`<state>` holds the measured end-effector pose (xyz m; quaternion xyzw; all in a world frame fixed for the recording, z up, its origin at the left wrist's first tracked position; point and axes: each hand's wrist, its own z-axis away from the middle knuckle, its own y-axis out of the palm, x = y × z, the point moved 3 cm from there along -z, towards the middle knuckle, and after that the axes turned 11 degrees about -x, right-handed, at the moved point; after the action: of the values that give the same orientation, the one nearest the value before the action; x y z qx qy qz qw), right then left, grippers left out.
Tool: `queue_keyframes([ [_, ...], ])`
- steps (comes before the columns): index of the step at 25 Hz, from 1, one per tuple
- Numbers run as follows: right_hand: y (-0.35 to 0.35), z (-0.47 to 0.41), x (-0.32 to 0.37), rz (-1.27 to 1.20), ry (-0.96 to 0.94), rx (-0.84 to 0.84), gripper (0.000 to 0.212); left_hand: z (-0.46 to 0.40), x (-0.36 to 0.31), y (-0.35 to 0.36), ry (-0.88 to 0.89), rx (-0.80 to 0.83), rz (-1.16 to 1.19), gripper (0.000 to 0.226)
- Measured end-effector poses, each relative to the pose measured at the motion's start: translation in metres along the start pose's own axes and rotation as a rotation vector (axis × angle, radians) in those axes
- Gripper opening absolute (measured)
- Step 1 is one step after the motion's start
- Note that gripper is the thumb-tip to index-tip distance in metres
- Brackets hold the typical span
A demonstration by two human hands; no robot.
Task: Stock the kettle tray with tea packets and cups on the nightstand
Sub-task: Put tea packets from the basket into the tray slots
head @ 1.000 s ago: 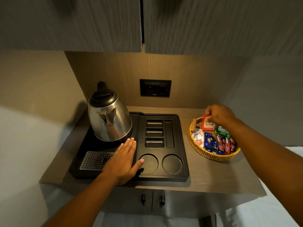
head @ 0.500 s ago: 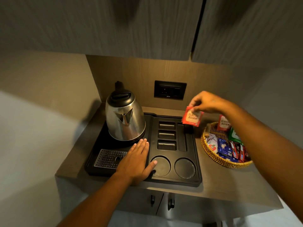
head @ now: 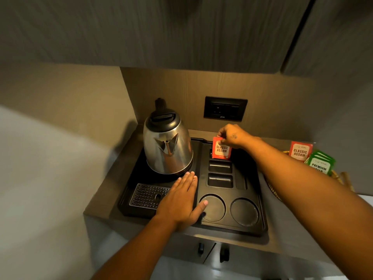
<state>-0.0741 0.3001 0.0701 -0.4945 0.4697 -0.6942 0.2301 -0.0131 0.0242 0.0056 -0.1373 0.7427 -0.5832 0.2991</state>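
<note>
Nearest, two dark cabinet handles [head: 214,252] under the front edge of the wood-grain bench [head: 282,235]. On the bench, a black tray [head: 262,223] with two round cup wells at its front, both bare. Left hand [head: 179,203] flat on the tray, palm down, fingers together, thumb tip at the rim of the left well; nothing held. Just left of that hand, a perforated drip grate [head: 144,196]. Beyond its fingertips, a steel kettle [head: 167,146] with a black lid, upright on the tray's raised left part.

Right of the kettle, a column of small rectangular slots; the two nearer slots bare. At the far slot, right hand [head: 234,136] with its grip pinched on the top edge of a red tea packet [head: 221,150] marked CLASSIC ASSAM, held upright, lower edge at the slot mouth; whether seated inside, cannot tell.

Well right of that grip, past the forearm, a wicker basket [head: 341,178], mostly hidden, with another red packet [head: 300,151] and green packets [head: 320,165] standing in it.

Behind the grip, a black wall socket [head: 225,108] in a wood-panel back wall. Above, grey cabinet doors [head: 161,31]. Plain pale wall at left, blurred.
</note>
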Motion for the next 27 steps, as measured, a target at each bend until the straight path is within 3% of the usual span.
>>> queue_keyframes([
  [2, -0.004, 0.008, -0.003, -0.005, 0.012, -0.018, 0.039, 0.001, 0.0, -0.001, 0.001, -0.007, 0.012, 0.083],
  [4, -0.023, 0.024, -0.021, -0.018, 0.042, -0.172, 0.052, 0.001, 0.001, 0.0, 0.005, -0.01, 0.016, 0.085],
  [6, -0.056, 0.049, -0.062, 0.038, 0.101, -0.375, 0.047, 0.0, 0.002, 0.002, 0.006, -0.02, 0.018, 0.087],
  [8, -0.089, 0.082, -0.121, 0.188, 0.23, -0.469, 0.04, -0.002, 0.003, 0.005, 0.002, -0.027, 0.019, 0.087],
  [11, -0.113, 0.133, -0.194, 0.433, 0.41, -0.38, 0.053, -0.001, 0.002, 0.005, 0.007, -0.018, 0.001, 0.088],
  [14, -0.108, 0.153, -0.226, 0.427, 0.459, -0.273, 0.065, -0.001, 0.0, 0.003, 0.009, -0.014, -0.013, 0.09],
  [20, -0.107, 0.154, -0.235, 0.45, 0.387, -0.381, 0.075, -0.001, 0.0, 0.003, 0.003, -0.01, -0.014, 0.091],
  [27, -0.102, 0.151, -0.23, 0.465, 0.382, -0.375, 0.058, -0.002, 0.004, 0.007, 0.005, -0.015, -0.028, 0.09],
])
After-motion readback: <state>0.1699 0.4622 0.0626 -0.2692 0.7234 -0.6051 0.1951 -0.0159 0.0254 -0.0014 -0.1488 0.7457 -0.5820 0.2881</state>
